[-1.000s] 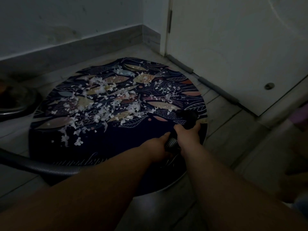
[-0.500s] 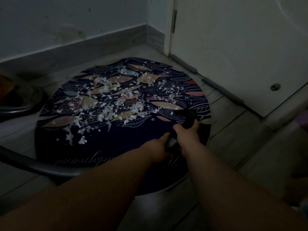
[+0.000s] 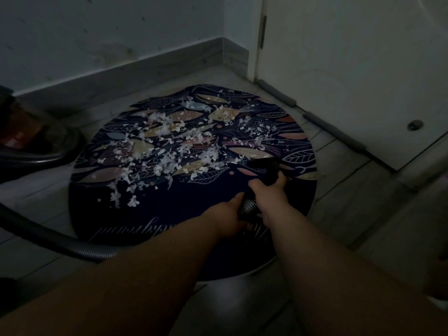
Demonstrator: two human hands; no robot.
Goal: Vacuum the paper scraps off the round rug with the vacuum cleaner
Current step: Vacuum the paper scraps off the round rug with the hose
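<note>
Starting vacuuming, left hand [image 3: 228, 212] grips ribbed grey hose [image 3: 247, 206], right hand [image 3: 269, 194] black plastic nozzle [image 3: 264, 167], which should sweep white paper scraps [image 3: 164, 151] off dark round rug [image 3: 194, 209].

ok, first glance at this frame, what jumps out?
White paper scraps strewn over the middle and left of the dark round rug. At its right side, the right hand grips the black nozzle and the left hand the ribbed hose just behind it.
</note>
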